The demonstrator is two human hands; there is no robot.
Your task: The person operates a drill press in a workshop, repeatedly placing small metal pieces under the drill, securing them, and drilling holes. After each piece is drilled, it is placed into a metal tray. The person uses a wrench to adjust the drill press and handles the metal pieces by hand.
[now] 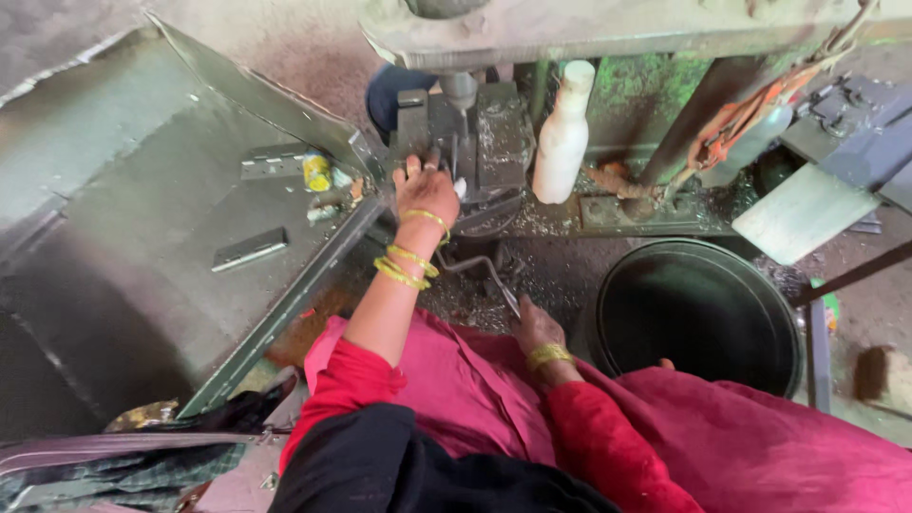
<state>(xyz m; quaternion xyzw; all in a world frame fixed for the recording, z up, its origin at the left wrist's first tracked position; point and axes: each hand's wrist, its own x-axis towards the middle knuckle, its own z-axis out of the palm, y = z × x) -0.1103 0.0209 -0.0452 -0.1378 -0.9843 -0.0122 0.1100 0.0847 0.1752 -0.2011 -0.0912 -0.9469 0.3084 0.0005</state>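
Head view: the left hand [427,190] reaches to the vise [465,142] under the drill bit [463,119], fingers spread on it. The right hand [534,328] closes on the crank handle [480,271]. Beside it, the black bucket [701,313] looks empty; hinges [249,249] lie on the tray [142,190].

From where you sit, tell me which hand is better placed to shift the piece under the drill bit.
Left. The left hand already rests at the vise beneath the drill bit; the right hand sits low on the crank handle, farther off.
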